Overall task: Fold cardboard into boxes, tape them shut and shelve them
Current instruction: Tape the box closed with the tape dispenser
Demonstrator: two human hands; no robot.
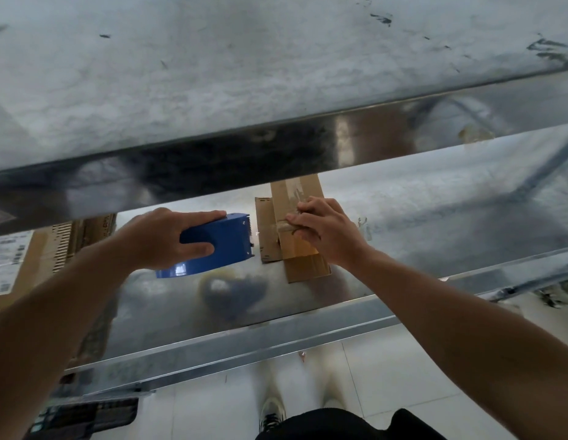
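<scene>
Here, left hand (159, 239) grips dispenser (227, 238); label (6, 262) blurred

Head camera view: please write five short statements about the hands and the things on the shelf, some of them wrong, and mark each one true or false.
1. The left hand grips a blue tape dispenser. True.
2. The right hand rests on the floor tiles. False: it holds the small cardboard box on the metal shelf.
3. The tape dispenser is to the right of the small cardboard box. False: it is to the left of it.
4. A strip of tape crosses the small cardboard box by the right thumb. True.
5. A labelled box is at the far left. True.
</scene>
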